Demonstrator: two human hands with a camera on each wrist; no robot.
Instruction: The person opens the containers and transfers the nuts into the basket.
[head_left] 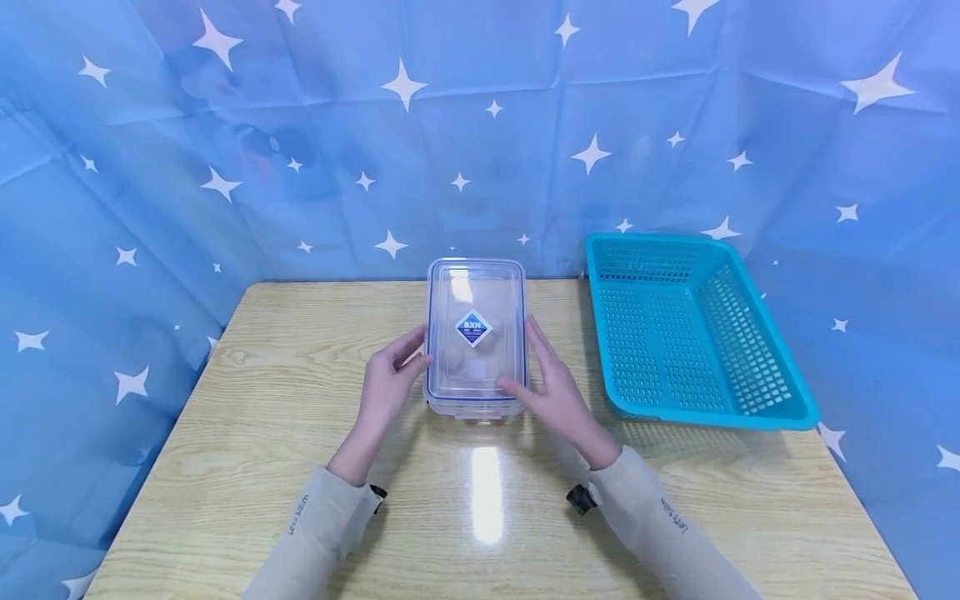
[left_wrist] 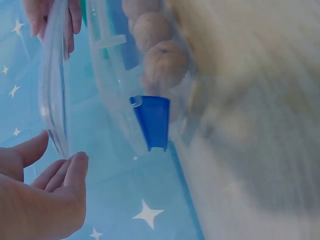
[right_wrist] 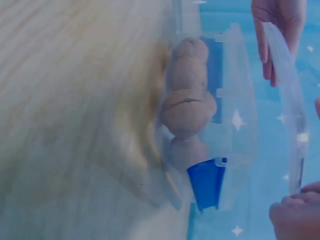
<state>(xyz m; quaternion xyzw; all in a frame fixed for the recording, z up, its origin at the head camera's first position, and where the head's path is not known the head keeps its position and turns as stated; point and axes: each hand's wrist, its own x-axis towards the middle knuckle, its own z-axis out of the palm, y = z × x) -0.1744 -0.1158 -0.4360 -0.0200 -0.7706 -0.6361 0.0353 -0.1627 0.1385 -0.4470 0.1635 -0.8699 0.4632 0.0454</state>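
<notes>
Clear plastic box [head_left: 476,337] with a see-through lid [head_left: 475,329] sits in the middle of a pale wooden table [head_left: 262,433], a blue diamond label on top. A person's left hand [head_left: 387,385] rests against its left side and the right hand [head_left: 551,386] against its right, fingers fairly straight, thumbs at the lid's near edge; the two hands are apart, with the box between them. From the head view the contents are only faint, pale round blurs under the lid. The wrist views show more: several brown, round, wrinkled nut-like things [right_wrist: 187,105] lie in a row inside, and a blue latch [left_wrist: 152,121] hangs at the box's side. In those close views the lid's edge appears raised clear of the box rim, with fingertips [left_wrist: 75,167] at it; how firmly they press cannot be told. Both wrist views are blurred, and the table there is a smear of tan. A teal basket [head_left: 750,408] stands just right of the box, seen only from the head view, and its far corner runs into the blue starred cloth [head_left: 225,167] hung behind.
</notes>
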